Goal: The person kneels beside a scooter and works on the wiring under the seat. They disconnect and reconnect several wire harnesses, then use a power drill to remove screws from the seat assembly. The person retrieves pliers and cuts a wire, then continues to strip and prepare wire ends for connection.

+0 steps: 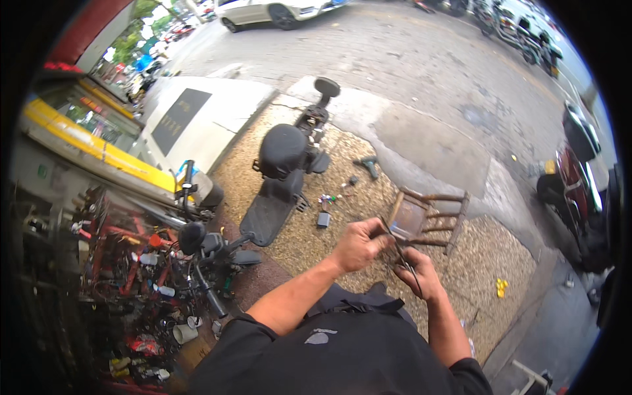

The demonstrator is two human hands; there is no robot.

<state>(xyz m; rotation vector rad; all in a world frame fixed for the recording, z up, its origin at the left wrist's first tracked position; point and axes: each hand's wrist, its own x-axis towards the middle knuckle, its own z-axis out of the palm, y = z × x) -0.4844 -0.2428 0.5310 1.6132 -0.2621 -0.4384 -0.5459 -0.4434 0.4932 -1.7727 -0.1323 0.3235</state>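
Observation:
My left hand (pixel 359 246) is closed, its thumb and fingers pinching a thin black cable (pixel 409 266). Just to the right and nearer me, my right hand (pixel 422 274) has its fingers closed round the same cable, which curves down past the palm. The cable's ends are too small to make out. Beyond my hands a small wooden chair (pixel 411 219) lies or stands on the pebbled ground. To the left are a grey box-shaped part (pixel 323 219), some coloured wires (pixel 327 198) and a dark green, pistol-shaped power tool (pixel 368 167).
A black electric scooter (pixel 266 209) stands at my left, beside a cluttered heap of tools and parts (pixel 148 283). At the right is a dark red motorcycle (pixel 571 174). A yellow scrap (pixel 501 288) lies on the ground. A white car (pixel 280 12) is on the paved road beyond.

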